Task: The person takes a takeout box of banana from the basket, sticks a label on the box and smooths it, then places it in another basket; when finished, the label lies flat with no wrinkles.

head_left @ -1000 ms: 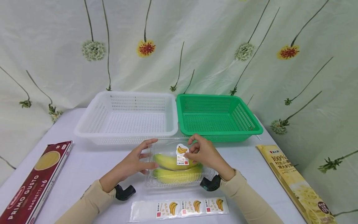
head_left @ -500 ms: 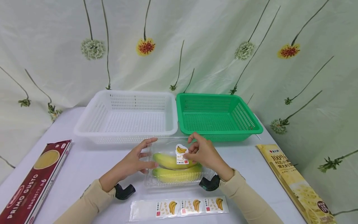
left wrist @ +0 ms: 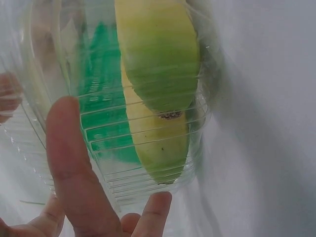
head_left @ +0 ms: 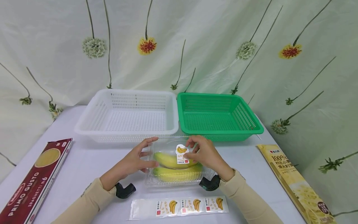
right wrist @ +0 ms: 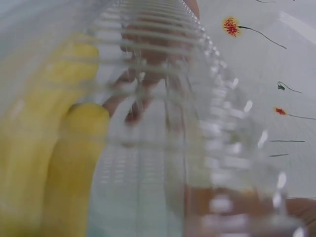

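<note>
Long beige sleeves (head_left: 89, 202) on this person, kinda wrinkly cuffs (head_left: 231, 180), chunky black wrist cameras (head_left: 123, 192), right one's got a teal patch (head_left: 205, 187).

Floral backdrop (head_left: 212, 34), white counter (head_left: 70, 180).
Backdrop's pale, creased, long-stemmed flowers (head_left: 147, 46) printed heads-down; runs behind counter and along both sides. Light soft, fairly even.

Clear, stickered container (head_left: 167, 147) holds 2 yellow-green bananas (head_left: 176, 173).
</note>
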`<action>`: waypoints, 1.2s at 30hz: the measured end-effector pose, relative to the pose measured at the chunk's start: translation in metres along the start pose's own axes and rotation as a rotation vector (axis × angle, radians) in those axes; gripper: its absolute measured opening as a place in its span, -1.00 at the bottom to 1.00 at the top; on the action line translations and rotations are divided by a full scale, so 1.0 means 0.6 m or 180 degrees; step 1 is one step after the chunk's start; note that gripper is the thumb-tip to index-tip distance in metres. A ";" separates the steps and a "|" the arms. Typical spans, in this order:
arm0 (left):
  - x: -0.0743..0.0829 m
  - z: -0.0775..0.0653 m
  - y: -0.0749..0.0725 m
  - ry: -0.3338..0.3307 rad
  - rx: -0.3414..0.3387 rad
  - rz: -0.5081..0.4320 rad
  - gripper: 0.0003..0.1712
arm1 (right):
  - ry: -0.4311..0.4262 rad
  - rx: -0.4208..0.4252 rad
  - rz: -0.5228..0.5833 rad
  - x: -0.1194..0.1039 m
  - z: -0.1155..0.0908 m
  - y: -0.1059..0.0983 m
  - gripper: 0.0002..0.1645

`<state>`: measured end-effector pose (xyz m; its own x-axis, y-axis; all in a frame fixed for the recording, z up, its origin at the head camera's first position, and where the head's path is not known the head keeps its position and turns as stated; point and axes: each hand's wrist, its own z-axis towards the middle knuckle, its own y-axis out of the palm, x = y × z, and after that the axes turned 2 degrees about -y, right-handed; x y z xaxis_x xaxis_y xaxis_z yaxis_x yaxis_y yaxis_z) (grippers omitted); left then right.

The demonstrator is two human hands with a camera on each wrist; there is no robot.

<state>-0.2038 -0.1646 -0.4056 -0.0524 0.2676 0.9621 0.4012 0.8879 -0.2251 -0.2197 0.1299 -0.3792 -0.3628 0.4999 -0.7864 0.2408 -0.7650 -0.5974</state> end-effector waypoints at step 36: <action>0.000 -0.001 0.002 -0.0044 0.0001 0.0034 0.13 | -0.0382 -0.0729 -0.0181 -0.022 -0.024 -0.040 -0.17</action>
<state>-0.2027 -0.1640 -0.4059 -0.0607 0.2822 0.9574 0.4014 0.8851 -0.2354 -0.2077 0.1476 -0.3566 -0.4824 0.4773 -0.7345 0.4095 -0.6183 -0.6708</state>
